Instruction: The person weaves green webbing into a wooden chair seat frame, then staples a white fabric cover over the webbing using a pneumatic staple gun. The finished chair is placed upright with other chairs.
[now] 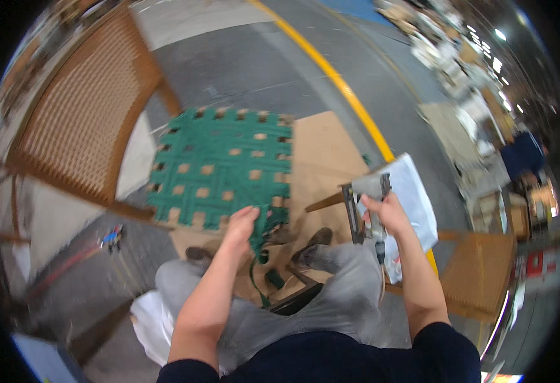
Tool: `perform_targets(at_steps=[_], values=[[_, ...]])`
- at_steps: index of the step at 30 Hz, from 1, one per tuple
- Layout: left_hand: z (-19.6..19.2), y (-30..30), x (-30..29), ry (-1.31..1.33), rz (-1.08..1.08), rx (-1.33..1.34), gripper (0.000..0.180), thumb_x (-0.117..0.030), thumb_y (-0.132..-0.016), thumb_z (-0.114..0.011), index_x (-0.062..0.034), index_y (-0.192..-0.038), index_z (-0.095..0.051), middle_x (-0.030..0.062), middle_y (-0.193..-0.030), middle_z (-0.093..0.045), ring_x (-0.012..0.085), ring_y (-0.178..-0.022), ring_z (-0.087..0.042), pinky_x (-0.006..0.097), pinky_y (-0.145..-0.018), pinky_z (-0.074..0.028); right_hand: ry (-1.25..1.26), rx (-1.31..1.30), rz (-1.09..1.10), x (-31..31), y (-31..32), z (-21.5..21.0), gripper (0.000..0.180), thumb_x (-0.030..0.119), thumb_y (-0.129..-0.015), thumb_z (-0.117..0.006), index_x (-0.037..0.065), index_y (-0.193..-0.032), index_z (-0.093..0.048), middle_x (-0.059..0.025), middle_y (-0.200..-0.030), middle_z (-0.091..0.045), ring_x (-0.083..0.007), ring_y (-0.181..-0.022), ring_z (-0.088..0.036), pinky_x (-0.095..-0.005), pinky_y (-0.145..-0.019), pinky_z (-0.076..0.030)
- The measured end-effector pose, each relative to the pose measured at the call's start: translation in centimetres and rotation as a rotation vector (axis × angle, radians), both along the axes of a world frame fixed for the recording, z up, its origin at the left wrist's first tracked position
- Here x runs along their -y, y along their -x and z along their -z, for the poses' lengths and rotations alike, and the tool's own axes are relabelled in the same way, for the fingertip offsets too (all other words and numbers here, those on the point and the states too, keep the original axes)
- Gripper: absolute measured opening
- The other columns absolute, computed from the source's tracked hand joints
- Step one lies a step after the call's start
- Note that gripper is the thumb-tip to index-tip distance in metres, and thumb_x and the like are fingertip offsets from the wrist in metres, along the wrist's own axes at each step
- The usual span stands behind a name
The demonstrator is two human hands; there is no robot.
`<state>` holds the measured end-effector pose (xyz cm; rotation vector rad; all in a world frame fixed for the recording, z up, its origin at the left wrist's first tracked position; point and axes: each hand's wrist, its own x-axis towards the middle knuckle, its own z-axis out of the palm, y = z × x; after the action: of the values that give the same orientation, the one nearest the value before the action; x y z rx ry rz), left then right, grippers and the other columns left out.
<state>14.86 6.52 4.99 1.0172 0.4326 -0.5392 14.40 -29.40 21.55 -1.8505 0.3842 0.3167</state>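
A wooden chair with a woven cane back (88,96) stands in front of me to the left. Green webbing straps (219,150) cross over and under on its seat, with small square gaps between them. At the seat's near right corner, my left hand (240,226) is closed on a loose green webbing strap (259,239), whose end hangs down. My right hand (388,214) grips a grey pneumatic staple gun (372,186) by its handle, off to the right of the seat and apart from it. The hose fitting is below that hand.
Brown cardboard (328,147) lies on the floor under the chair. A white sack (414,198) and another cane panel (475,274) are at my right. A yellow line (337,76) runs along the grey floor. A person (516,156) is farther off at the right, near piled materials.
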Motion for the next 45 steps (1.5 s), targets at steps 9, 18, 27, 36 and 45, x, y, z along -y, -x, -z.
perform_targets(at_steps=[9,18,27,36,45], values=[[-1.1,2.8,1.4,-0.191,0.155,0.093,0.025,-0.02,-0.109,-0.062,-0.0048,-0.125,-0.072,0.0045,-0.12,-0.076,0.0165,-0.096,-0.072,0.036,-0.075,-0.06,-0.274,-0.23,0.418,16.9,-0.6,7.2,0.035,0.036,-0.097,-0.079,0.008,-0.116,-0.068,-0.0056,-0.096,-0.065,-0.0167,-0.066,-0.06,-0.0361,-0.056,-0.052],[-3.2,3.0,1.7,-0.149,0.068,-0.039,0.026,-0.022,-0.109,-0.063,-0.0018,-0.119,-0.075,0.0059,-0.116,-0.078,0.0173,-0.104,-0.07,0.036,-0.09,-0.059,-0.015,-0.267,0.445,19.3,1.1,12.5,0.037,0.041,-0.095,-0.079,0.007,-0.108,-0.073,-0.0075,-0.094,-0.071,-0.0183,-0.069,-0.067,-0.0366,-0.056,-0.055],[-3.0,2.8,1.7,0.043,0.114,-0.048,0.033,-0.026,-0.11,-0.061,0.0034,-0.123,-0.065,0.0157,-0.107,-0.076,0.0236,-0.093,-0.074,0.04,-0.066,-0.061,0.873,-0.573,0.004,26.5,11.9,7.9,0.044,0.028,-0.091,-0.08,-0.003,-0.121,-0.072,-0.0148,-0.077,-0.073,-0.0222,-0.057,-0.068,-0.0418,-0.053,-0.055],[-5.0,2.0,-0.9,0.19,0.059,-0.008,0.029,-0.019,-0.109,-0.06,0.0067,-0.121,-0.066,0.0165,-0.107,-0.077,0.0253,-0.09,-0.075,0.038,-0.079,-0.064,0.214,-0.471,0.646,22.0,18.2,9.0,0.06,0.009,-0.082,-0.071,0.007,-0.14,-0.057,-0.0051,-0.069,-0.061,-0.0159,-0.048,-0.056,-0.033,-0.04,-0.04],[-4.8,0.0,-1.7,0.089,0.017,-0.016,0.024,-0.018,-0.109,-0.058,0.0049,-0.114,-0.066,0.0149,-0.095,-0.076,0.0234,-0.076,-0.074,0.036,-0.073,-0.065,0.33,0.265,-0.063,10.9,9.2,4.3,0.054,0.011,-0.083,-0.081,0.007,-0.134,-0.063,-0.0095,-0.093,-0.071,-0.0235,-0.079,-0.07,-0.0353,-0.068,-0.055]])
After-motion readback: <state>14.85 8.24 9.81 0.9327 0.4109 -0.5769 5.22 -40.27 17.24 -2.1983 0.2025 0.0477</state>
